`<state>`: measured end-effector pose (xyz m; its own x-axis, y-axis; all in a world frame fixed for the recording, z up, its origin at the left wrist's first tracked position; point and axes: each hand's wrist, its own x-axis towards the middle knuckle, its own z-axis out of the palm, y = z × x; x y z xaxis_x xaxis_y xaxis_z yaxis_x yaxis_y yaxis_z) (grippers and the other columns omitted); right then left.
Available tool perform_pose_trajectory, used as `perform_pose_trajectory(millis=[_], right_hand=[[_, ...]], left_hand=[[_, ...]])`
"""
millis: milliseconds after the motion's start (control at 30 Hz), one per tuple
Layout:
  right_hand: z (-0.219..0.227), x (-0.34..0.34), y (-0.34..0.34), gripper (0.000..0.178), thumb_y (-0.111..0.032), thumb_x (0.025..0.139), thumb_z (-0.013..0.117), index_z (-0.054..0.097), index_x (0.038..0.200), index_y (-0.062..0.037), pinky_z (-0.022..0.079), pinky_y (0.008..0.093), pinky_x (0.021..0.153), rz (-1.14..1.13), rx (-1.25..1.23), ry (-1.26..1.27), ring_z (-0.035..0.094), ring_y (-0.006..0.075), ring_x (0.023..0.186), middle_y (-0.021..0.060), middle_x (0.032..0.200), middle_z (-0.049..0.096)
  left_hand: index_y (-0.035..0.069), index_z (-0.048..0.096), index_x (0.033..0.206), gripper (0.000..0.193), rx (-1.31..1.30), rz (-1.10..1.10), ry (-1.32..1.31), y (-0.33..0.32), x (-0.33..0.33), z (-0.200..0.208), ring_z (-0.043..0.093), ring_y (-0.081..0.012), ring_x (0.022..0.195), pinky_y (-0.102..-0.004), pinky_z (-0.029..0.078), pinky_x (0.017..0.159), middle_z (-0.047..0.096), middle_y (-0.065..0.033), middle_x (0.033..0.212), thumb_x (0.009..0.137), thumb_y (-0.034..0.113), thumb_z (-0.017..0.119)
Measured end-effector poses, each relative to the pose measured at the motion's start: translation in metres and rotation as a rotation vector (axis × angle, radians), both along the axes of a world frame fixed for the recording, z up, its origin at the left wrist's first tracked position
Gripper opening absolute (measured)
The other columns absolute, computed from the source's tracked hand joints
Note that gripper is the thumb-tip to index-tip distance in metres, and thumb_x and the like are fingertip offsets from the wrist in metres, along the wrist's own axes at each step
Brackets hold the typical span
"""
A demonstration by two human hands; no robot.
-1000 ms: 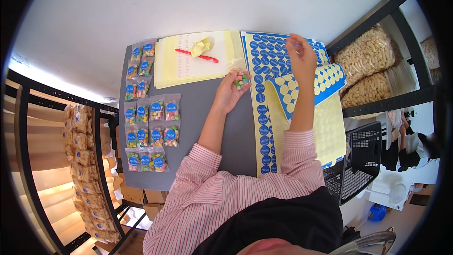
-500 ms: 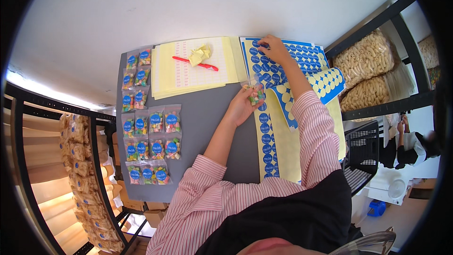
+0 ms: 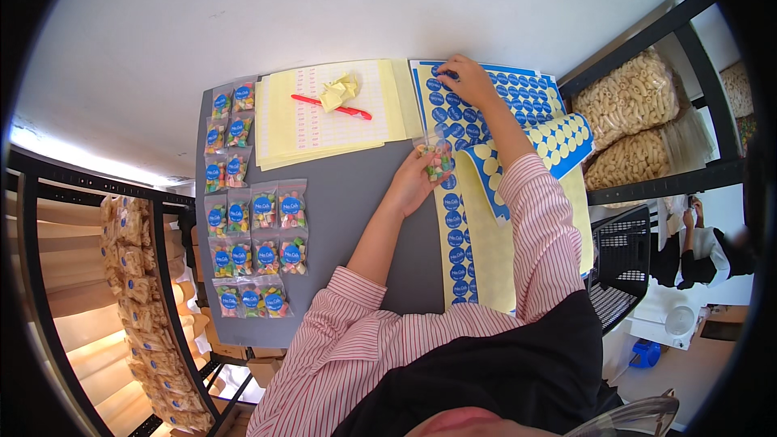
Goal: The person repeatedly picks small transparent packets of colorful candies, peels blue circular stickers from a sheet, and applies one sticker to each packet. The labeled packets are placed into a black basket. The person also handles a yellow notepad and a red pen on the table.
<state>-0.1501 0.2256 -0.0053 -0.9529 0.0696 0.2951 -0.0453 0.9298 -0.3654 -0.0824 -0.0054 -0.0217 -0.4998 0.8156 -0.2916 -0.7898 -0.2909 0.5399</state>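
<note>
My left hand [image 3: 417, 182] holds a small clear packet of coloured candy [image 3: 438, 157] above the grey table [image 3: 348, 218]. My right hand [image 3: 467, 81] reaches to the far side and its fingertips pinch a round blue sticker on a sticker sheet [image 3: 518, 101]. More yellow backing sheets with blue stickers [image 3: 477, 235] lie under my right forearm. Several finished packets with blue stickers [image 3: 259, 235] lie in rows on the left of the table.
Yellow sheets [image 3: 324, 113] with a red pen [image 3: 332, 107] and a crumpled yellow scrap [image 3: 338, 91] lie at the far side. Black shelving on the right holds bags of pale snacks [image 3: 627, 97]. A rack on the left holds more bags [image 3: 137, 291]. A person [image 3: 704, 247] stands at right.
My right hand moved from the right part of the sticker sheets to the far left corner of the blue sheet. My left hand stays on the packet.
</note>
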Motion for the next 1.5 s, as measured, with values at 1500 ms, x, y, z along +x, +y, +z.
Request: perform_pose_trajectory(millis=[1500], right_hand=[[-0.008,-0.017,-0.004,0.012,-0.02,0.083,0.055,0.057,0.079,-0.0089,0.049,0.0402,0.064,-0.127,0.229,0.117,0.059,0.0291,0.072,0.0069,0.084,0.056]], left_hand=[[0.004,0.028,0.131,0.038,-0.132,-0.009,0.004,0.005,0.008,0.007,0.035,-0.0181,0.125,-0.036,0.035,0.099,0.036,-0.0084,0.136,0.095,0.015,0.033]])
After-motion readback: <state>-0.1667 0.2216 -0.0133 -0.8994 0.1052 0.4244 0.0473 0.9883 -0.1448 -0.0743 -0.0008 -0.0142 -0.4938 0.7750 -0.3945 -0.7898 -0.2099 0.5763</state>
